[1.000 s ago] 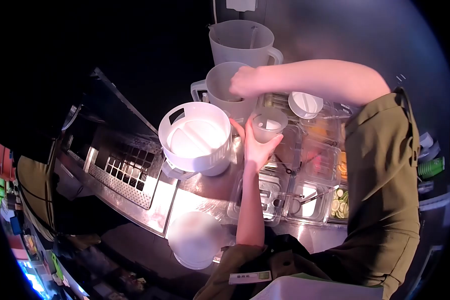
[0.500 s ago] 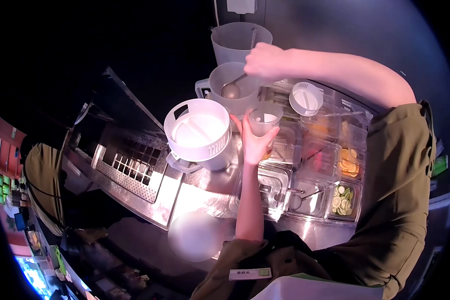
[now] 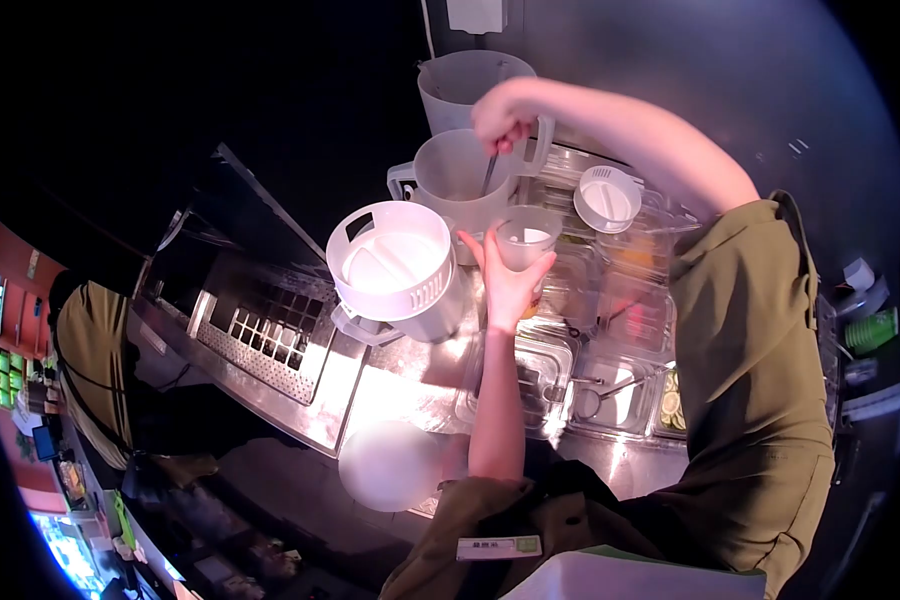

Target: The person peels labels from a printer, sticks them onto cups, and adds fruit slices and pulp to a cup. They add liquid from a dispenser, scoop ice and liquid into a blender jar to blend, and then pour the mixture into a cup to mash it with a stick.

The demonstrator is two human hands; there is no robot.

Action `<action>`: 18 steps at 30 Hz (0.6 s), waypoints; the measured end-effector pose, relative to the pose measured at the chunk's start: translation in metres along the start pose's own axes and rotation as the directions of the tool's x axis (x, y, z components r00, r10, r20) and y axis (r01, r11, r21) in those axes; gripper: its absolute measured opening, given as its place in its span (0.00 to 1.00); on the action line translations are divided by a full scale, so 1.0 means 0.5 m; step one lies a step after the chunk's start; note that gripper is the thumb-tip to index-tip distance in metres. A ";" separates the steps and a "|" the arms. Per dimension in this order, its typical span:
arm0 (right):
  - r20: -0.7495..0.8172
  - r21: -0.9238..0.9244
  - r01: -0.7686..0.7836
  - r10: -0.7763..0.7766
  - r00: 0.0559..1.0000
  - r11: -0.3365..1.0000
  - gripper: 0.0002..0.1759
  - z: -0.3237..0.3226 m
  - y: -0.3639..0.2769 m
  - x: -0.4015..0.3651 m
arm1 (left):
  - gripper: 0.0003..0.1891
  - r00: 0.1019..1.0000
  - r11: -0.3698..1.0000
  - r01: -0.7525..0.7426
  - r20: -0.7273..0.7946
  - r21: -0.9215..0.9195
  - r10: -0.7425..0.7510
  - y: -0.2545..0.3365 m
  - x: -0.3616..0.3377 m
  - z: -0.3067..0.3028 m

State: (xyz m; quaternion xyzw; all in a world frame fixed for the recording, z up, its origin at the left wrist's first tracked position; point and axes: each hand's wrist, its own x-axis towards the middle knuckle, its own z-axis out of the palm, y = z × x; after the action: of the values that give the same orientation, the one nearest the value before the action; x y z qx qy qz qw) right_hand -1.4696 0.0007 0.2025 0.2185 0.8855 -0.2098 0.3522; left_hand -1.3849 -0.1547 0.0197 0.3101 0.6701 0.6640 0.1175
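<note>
My left hand (image 3: 507,285) holds a clear plastic cup (image 3: 526,238) upright over the steel counter. My right hand (image 3: 500,117) reaches across above it and grips the handle of a ladle (image 3: 489,172) that dips into a translucent pitcher (image 3: 457,183). A second translucent pitcher (image 3: 468,85) stands just behind the first. The ladle's bowl is hidden inside the pitcher.
A white bucket (image 3: 395,268) with a divided lid sits left of the cup. A white strainer lid (image 3: 606,198) rests on clear topping bins (image 3: 632,310); one holds sliced fruit (image 3: 670,405). A drain grate (image 3: 260,342) lies left. Another person (image 3: 90,360) stands at far left.
My right hand lifted the ladle out of the near pitcher, then lowered it back in. The cup in my left hand stayed almost still.
</note>
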 end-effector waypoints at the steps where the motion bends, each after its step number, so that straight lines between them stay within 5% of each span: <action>1: -0.067 0.049 -0.003 0.006 0.998 0.999 0.08 -0.018 0.009 -0.022 | 0.45 1.000 1.000 0.001 -0.017 -0.008 -0.001 0.001 -0.003 0.002; 6: -0.221 0.147 -0.036 0.068 0.973 0.988 0.08 -0.057 0.019 -0.089 | 0.45 0.981 0.997 -0.047 -0.190 -0.065 0.033 0.038 -0.001 0.017; 12: -0.197 0.240 -0.063 0.112 0.974 0.969 0.06 -0.053 0.056 -0.092 | 0.45 0.965 0.981 -0.003 -0.259 -0.196 -0.049 0.088 -0.007 0.006; 17: -0.254 0.297 0.012 0.067 0.965 0.955 0.10 -0.064 0.064 -0.146 | 0.47 0.950 1.000 0.010 -0.310 -0.027 -0.018 0.078 0.000 0.010; 18: -0.309 0.241 0.030 0.048 0.950 0.970 0.04 -0.073 0.063 -0.174 | 0.47 0.949 1.000 0.007 -0.315 -0.011 -0.010 0.080 0.002 0.013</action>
State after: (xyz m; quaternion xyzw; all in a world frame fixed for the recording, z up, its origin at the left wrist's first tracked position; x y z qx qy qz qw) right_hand -1.4148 0.0248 0.2821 0.2945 0.8967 -0.2776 0.1792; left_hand -1.3719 -0.1518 0.0579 0.1967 0.6784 0.7077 0.0134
